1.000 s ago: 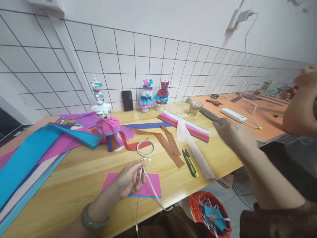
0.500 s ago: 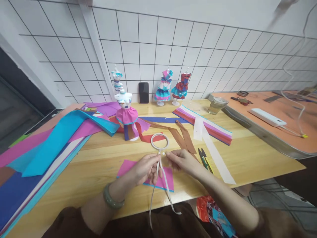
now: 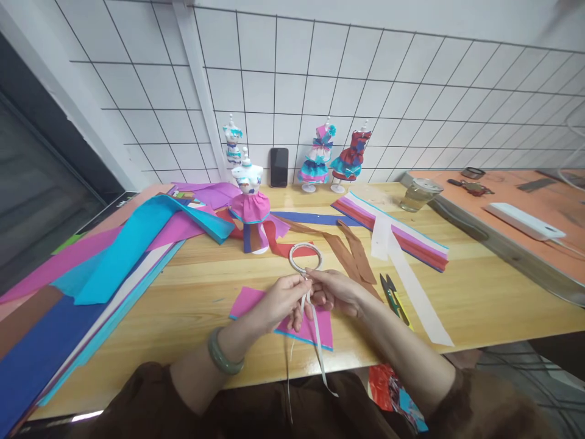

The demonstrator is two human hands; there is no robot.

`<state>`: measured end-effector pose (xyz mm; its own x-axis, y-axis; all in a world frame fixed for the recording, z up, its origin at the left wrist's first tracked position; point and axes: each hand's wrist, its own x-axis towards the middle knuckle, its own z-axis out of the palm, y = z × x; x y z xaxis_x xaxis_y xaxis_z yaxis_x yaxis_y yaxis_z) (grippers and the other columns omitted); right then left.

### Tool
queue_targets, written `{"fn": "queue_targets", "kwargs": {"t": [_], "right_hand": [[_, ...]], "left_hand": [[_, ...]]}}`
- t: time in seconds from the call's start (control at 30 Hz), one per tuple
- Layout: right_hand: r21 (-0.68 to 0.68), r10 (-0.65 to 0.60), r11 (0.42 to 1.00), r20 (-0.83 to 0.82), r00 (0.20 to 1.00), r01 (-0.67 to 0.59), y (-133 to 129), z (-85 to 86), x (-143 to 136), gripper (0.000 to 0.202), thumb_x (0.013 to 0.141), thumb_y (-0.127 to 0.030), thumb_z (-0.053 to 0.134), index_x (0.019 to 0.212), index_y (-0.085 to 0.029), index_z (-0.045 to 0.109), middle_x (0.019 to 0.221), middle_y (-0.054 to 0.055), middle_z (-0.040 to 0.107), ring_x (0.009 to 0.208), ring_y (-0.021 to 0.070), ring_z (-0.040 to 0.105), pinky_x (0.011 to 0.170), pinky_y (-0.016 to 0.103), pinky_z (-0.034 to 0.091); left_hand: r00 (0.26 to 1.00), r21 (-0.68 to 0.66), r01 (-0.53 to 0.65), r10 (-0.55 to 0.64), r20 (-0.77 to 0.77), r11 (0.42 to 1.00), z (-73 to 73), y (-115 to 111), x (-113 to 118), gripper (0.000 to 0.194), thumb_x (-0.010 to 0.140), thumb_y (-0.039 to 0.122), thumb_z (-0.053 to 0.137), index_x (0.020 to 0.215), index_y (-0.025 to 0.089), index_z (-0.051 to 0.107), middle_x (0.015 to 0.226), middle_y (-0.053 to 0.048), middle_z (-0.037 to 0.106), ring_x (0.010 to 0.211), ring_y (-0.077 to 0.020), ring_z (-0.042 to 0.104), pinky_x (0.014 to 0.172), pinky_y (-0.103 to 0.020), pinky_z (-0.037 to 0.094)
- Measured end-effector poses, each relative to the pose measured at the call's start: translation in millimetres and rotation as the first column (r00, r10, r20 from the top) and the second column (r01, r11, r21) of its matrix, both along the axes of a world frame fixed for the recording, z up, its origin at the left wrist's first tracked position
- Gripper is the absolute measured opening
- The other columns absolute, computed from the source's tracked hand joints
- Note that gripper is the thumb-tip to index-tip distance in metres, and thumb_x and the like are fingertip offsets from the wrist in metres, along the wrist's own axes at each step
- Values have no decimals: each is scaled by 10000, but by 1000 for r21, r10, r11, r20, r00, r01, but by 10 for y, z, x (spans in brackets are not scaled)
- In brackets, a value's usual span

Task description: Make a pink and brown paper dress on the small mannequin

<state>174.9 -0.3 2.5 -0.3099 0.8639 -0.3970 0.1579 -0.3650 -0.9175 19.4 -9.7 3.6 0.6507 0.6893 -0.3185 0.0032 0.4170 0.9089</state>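
Observation:
Above the table my left hand (image 3: 282, 300) is closed in a pinch on a narrow white strip (image 3: 319, 341), whose two tails hang past the table's front edge. My right hand (image 3: 339, 292) meets it from the other side, thumb and finger pinched at the strip's top end. Fingers hide the exact grip. Just beyond the fingertips lies a thin white ring (image 3: 291, 259), which looks like a narrow tape roll. A pink rectangle with a blue edge (image 3: 247, 299) lies flat beneath my hands. Snips with a yellow handle (image 3: 395, 297) rest right of my right hand.
Small dress form in a pink skirt (image 3: 250, 206) stands back left; several others line the wall beside a phone (image 3: 279, 167). Coloured strips (image 3: 114, 256) cover the left. A folded striped stack (image 3: 411, 241), a pale strip (image 3: 420, 305) and a glass cup (image 3: 420, 194) are right.
My right hand has moved left to meet my left hand at the strip's top. A small white bit near its fingertips is now hidden. The whole view has shifted slightly.

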Motion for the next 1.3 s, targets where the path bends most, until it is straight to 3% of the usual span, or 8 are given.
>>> {"fn": "queue_targets", "kwargs": {"t": [0.13, 0.23, 0.37, 0.47, 0.53, 0.83, 1.1, 1.3], "right_hand": [[190, -111, 977, 88, 990, 92, -14, 90, 53, 330, 798, -437, 526, 644, -145, 529, 497, -47, 467, 419, 68, 402, 398, 187, 296], [404, -92, 915, 140, 986, 28, -30, 199, 68, 156, 797, -290, 560, 837, -144, 599, 760, -1, 579, 684, 97, 519, 619, 195, 401], [626, 100, 708, 371, 923, -328, -20, 201, 46, 210, 817, -141, 488, 985, -156, 614, 989, 66, 583, 839, 132, 545, 728, 243, 432], [695, 64, 565, 501, 863, -445, 21, 80, 32, 128, 820, -149, 513, 891, -159, 619, 895, 61, 600, 798, 138, 560, 715, 249, 451], [716, 12, 511, 547, 837, -476, 49, 9, 35, 136, 849, -158, 482, 861, -156, 618, 855, 67, 604, 793, 148, 562, 722, 264, 452], [700, -270, 428, 703, 658, -572, 97, -17, 79, 290, 873, -144, 433, 1119, -161, 586, 871, 87, 625, 836, 186, 563, 718, 284, 444], [731, -318, 434, 671, 670, -527, 139, -125, 146, 319, 849, -101, 448, 1115, -173, 608, 896, 88, 653, 860, 187, 582, 743, 286, 456], [726, -325, 463, 673, 664, -508, 133, -165, 195, 418, 842, -97, 442, 1237, -208, 524, 825, 67, 661, 789, 177, 602, 701, 278, 472]], "left_hand": [[1000, -20, -2, 2, 6, 1000, 1, 5, -23, 311, 828, 484, 401, 830, 174, 429, 513, -2, 598, 251, -70, 433, 251, -140, 246], [1000, -48, 0, 1, 21, 999, 3, 23, -46, 289, 819, 455, 429, 837, 167, 448, 501, -4, 599, 240, -60, 410, 260, -141, 231], [1000, -54, -15, 16, 23, 998, 23, 50, -77, 276, 808, 440, 454, 829, 165, 462, 488, 4, 594, 230, -51, 382, 259, -138, 238], [1000, -66, -14, 15, 16, 998, 35, 59, -93, 281, 802, 446, 456, 830, 166, 460, 470, 11, 584, 220, -50, 360, 247, -137, 215], [1000, -68, -9, 11, 19, 998, 33, 60, -97, 293, 801, 457, 453, 833, 165, 463, 472, 10, 585, 218, -48, 356, 245, -138, 200], [992, 25, -108, 109, -69, 994, -20, 65, -44, 285, 815, 458, 419, 876, 180, 435, 470, 25, 579, 226, -50, 371, 247, -121, 178], [992, 128, -93, 103, -74, 987, -8, 55, -28, 329, 840, 476, 371, 931, 170, 450, 479, 36, 563, 247, -53, 397, 256, -130, 204], [996, 59, -66, 69, -55, 996, -6, 86, -54, 251, 827, 423, 418, 854, 176, 443, 495, 29, 580, 256, -52, 396, 266, -141, 241]]}}
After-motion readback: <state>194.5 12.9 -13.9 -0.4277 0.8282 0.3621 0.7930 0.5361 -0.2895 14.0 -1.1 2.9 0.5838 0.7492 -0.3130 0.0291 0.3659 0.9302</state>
